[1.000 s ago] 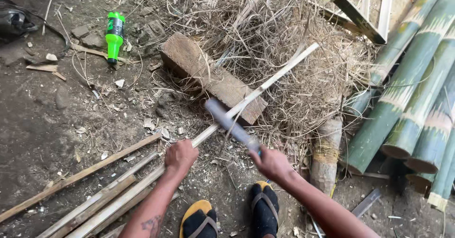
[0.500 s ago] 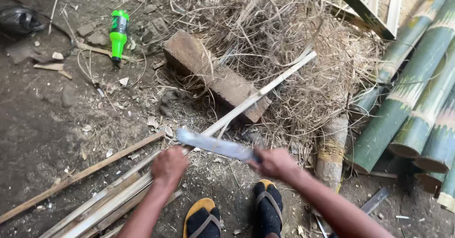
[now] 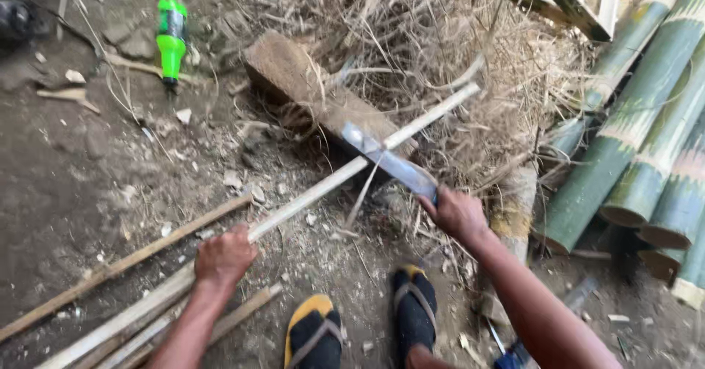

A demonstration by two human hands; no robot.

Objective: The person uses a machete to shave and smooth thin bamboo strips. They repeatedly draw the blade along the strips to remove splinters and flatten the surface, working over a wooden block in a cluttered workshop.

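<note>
My left hand (image 3: 222, 256) grips a long pale bamboo strip (image 3: 433, 114) that runs from the lower left up to the right, resting across a wooden block (image 3: 294, 75). My right hand (image 3: 457, 212) holds the handle of a broad knife (image 3: 385, 160). Its blade lies against the strip just past the block, and a thin sliver curls off the strip below the blade. My feet in sandals (image 3: 316, 336) stand on the dirt below.
Thick green bamboo poles (image 3: 639, 141) lie at the right. Dry grass and shavings (image 3: 455, 38) pile up behind the block. A green bottle (image 3: 171, 40) lies at the upper left. More split strips (image 3: 139, 255) lie on the ground at the lower left.
The knife swung down from above the strip and now bites into it near the block. My left hand stayed on the strip. The camera moved slightly.
</note>
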